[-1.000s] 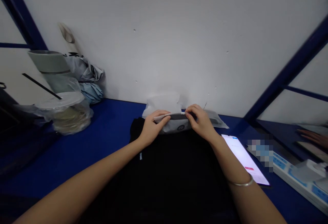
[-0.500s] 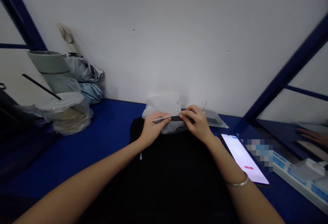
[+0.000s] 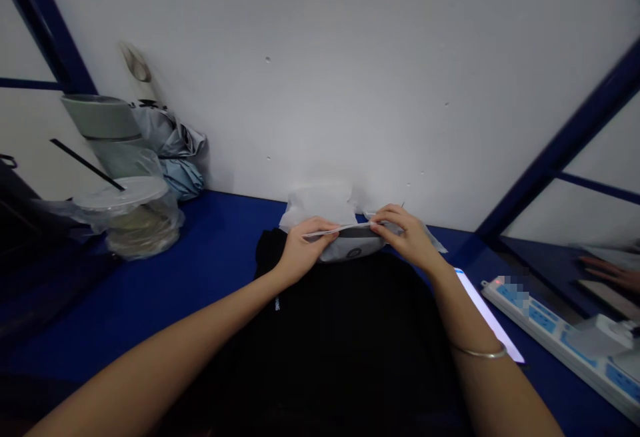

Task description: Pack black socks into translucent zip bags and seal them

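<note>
A greyish plastic bag (image 3: 350,248) with a dark round mark on its front is held up above black cloth (image 3: 345,344). My left hand (image 3: 306,248) pinches the left end of the bag's pale top edge between thumb and fingers. At the other end, my right hand (image 3: 403,234) has its thumb and fingertips closed on the same edge. A dark band shows just below that edge. Right behind the bag lies a crumpled white wrapper (image 3: 320,204). Another clear bag (image 3: 433,237) is partly hidden behind my right hand.
On the blue table (image 3: 225,224), a lidded cup (image 3: 143,224) with a black straw stands left, near a green tumbler (image 3: 107,120) and folded umbrella (image 3: 180,150). A lit phone (image 3: 487,314) and power strip (image 3: 545,320) lie right. Another person's hand (image 3: 607,270) shows far right.
My right hand has slid right along the bag's top edge, uncovering more of the dark band and front. My right forearm now covers much of the phone. The left hand keeps its pinch.
</note>
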Motion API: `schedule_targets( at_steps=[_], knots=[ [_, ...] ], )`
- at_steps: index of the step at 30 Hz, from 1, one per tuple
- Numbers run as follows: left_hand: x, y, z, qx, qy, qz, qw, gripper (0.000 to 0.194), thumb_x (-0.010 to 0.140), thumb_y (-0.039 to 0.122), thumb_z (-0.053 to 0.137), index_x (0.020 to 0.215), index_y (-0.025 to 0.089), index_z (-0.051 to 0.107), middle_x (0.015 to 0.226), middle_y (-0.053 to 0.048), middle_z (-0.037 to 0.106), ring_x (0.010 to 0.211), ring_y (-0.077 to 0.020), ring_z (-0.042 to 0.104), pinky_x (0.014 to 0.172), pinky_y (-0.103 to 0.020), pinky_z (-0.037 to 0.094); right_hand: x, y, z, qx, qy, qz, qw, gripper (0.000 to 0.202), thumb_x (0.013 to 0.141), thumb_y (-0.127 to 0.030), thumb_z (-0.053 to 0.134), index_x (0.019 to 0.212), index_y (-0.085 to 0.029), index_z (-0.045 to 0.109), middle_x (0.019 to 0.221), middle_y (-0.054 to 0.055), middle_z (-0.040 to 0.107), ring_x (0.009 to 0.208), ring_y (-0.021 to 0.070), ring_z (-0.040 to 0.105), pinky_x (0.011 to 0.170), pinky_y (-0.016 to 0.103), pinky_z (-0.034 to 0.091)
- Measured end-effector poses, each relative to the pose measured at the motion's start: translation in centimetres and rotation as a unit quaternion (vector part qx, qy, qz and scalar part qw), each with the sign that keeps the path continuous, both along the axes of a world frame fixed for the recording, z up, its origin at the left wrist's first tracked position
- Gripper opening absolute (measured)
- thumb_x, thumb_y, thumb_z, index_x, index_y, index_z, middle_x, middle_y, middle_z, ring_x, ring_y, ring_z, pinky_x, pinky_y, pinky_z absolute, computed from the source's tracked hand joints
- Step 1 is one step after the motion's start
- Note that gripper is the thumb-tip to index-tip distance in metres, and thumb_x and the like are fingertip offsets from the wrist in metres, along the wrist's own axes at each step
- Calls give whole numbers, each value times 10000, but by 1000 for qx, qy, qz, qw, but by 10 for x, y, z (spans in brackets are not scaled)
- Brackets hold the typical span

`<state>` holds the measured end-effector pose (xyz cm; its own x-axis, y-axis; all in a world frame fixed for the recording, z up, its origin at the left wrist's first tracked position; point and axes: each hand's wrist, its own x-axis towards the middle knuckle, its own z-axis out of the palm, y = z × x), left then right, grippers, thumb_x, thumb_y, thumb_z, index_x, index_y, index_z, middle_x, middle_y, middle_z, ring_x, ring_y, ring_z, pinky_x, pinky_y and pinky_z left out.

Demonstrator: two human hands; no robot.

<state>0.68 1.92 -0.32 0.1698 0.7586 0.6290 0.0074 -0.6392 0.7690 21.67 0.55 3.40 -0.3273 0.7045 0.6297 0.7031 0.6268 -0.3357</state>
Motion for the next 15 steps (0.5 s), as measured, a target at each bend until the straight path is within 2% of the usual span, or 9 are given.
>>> schedule_targets(
  at_steps=[10,15],
  knots=[
    [-2,4,-1,-7,7,1,1000,70,699,236,636,729,185,673,805,-40,666,776,-152,610,760,-313,486,21,8,-6,0,33,0,999,129,776,-337,553,775,-223,614,868,41,628,956,195,549,866,392,430],
    [-4,5,0,-17,11,9,1000,86,696,246,635,737,182,675,808,-45,666,785,-160,610,752,-314,488,36,13,-11,7,50,-38,998,148,772,-354,544,791,-222,609,906,51,630,970,201,550,880,422,416]
  ],
)
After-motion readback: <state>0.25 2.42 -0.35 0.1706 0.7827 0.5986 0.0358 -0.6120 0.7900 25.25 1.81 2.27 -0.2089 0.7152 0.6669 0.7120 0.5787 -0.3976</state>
